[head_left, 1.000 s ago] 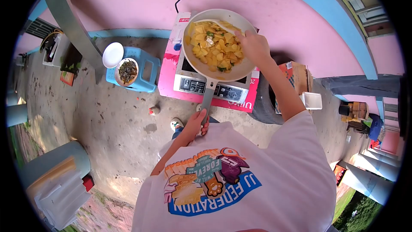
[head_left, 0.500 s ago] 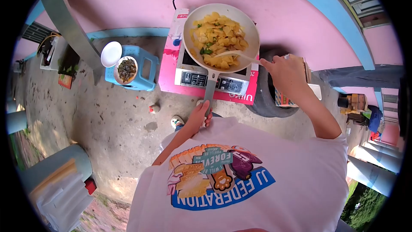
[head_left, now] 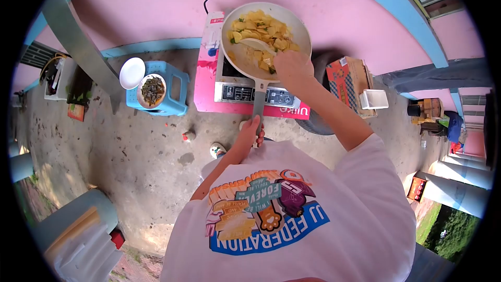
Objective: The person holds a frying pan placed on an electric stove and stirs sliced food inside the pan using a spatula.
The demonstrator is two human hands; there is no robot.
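The right grip [head_left: 295,68] is closed on a pale spatula [head_left: 258,44], the left grip [head_left: 250,133] wrapped snugly round the grey handle [head_left: 259,102] of the frying pan [head_left: 301,27]! The spatula has just swung from the pan's near-right side to across its middle, so the yellow slices [head_left: 261,21] inside look mid-stir. Under the pan, an induction cooker [head_left: 242,94] on a pink carton [head_left: 207,91]; left of the pan, a blue stool [head_left: 180,96] carrying a bowl [head_left: 151,106]; behind it, a pink wall [head_left: 156,10]; below, concrete floor [head_left: 141,146].
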